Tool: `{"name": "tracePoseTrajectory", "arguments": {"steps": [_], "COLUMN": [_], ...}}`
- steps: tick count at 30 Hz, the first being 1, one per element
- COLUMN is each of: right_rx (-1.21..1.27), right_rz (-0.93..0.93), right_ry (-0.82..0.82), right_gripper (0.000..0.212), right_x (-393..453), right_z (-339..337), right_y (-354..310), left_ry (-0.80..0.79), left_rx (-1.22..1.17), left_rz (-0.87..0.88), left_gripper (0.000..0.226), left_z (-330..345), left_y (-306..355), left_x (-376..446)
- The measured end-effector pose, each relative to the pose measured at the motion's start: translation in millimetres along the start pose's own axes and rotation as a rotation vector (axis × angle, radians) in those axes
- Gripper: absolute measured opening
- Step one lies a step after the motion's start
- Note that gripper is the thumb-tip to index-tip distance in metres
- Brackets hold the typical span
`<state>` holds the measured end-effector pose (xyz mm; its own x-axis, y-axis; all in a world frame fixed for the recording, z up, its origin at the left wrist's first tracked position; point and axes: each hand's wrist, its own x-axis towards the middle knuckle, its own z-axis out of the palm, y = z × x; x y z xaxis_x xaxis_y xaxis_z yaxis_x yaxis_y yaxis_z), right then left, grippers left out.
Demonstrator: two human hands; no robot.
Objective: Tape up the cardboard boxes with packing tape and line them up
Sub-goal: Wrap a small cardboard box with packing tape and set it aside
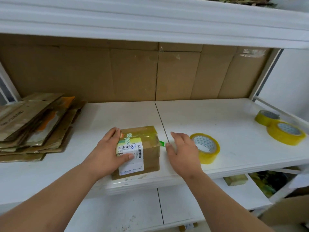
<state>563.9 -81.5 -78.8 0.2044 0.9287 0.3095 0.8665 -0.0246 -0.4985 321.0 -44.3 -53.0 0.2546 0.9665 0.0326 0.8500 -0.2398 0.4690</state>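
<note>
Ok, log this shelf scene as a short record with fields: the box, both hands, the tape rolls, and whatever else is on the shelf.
box: small cardboard box on the white shelf, taped, shipping label on top
left hand: resting on the box, thumb on the label
right hand: open, beside the box, holding nothing
nearest tape roll: yellow, just right of the right hand
other tape rolls: two, far right, touching
flattened cardboard: stacked at left

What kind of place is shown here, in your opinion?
Probably a parcel packing or storage corner: a small brown cardboard box with a barcode label lies on a white shelf, beside yellow rolls of packing tape and a stack of flattened cardboard.
</note>
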Motion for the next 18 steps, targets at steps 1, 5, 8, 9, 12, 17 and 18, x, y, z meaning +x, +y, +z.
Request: {"name": "tracePoseTrajectory", "arguments": {"steps": [1,5,8,9,12,17,18], "right_rx": [-0.078,-0.409,-0.54,-0.545,-0.425,0.0,0.075], "right_rz": [0.064,0.283,0.323,0.299,0.254,0.079,0.012], "right_ry": [0.072,-0.025,-0.209,-0.232,-0.179,0.041,0.084], "right_gripper": [0.054,0.056,0.048,0.044,0.04,0.023,0.019], "right_x": [2,8,12,13,14,19,19], "right_z": [-1,-15,-21,-20,-15,-17,-20], "right_y": [11,49,60,61,55,28,21], "left_ry": [0.007,0.025,-0.027,-0.046,-0.037,0.065,0.075], "left_rx": [-0.022,-0.184,-0.075,-0.028,0.103,0.321,0.326], "left_rz": [0.003,0.036,0.053,0.043,0.002,-0.015,-0.005], "left_gripper": [0.104,0.087,0.063,0.055,0.04,0.036,0.036], "left_z": [3,8,2,0,-5,-16,-17], "left_y": [2,1,-1,0,8,24,27], "left_x": [3,6,5,5,7,13,14]}}
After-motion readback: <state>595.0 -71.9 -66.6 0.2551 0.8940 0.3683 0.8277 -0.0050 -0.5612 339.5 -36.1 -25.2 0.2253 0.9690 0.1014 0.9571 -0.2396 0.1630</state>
